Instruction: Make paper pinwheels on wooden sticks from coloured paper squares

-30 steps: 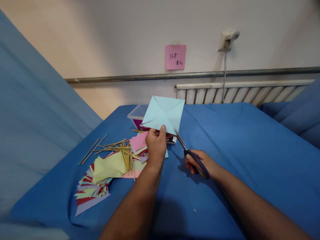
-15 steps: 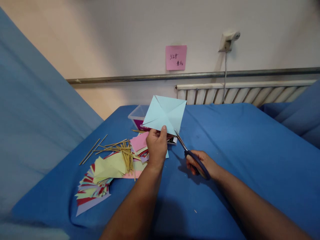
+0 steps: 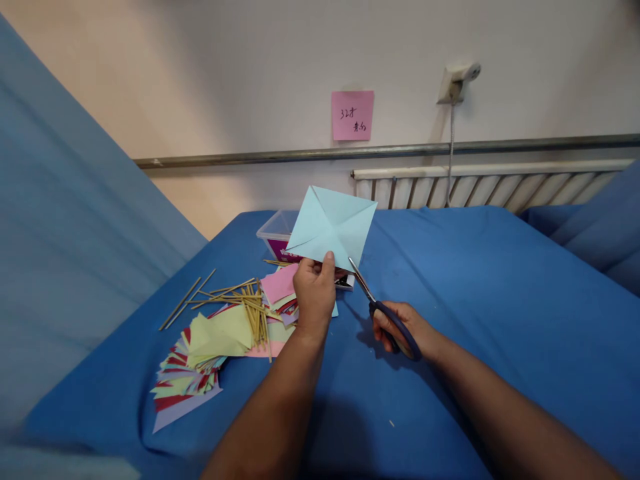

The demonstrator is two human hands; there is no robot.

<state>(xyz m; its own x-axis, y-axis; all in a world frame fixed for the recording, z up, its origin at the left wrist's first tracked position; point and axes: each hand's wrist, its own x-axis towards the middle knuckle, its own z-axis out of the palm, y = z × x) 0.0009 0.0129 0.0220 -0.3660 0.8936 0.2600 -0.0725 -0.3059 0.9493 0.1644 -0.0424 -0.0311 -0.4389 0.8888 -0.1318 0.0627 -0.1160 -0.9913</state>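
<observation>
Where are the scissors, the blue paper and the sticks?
scissors [image 3: 373,300]: head view, at the pivot.
blue paper [image 3: 333,223]: head view, centre of the sheet.
sticks [image 3: 253,310]: head view, middle of the bundle.

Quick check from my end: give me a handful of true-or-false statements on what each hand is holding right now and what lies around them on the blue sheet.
1. The left hand holds a light blue paper square up off the sheet. True.
2. The right hand holds a glue stick. False: it holds scissors with dark blue handles.
3. The scissor blades point toward the lower edge of the paper square. True.
4. The wooden sticks stand upright in a cup. False: they lie loose beside and over the stack of coloured papers.
5. The paper square shows diagonal creases. True.
6. The pink note lies on the blue sheet. False: it is stuck on the wall.
</observation>
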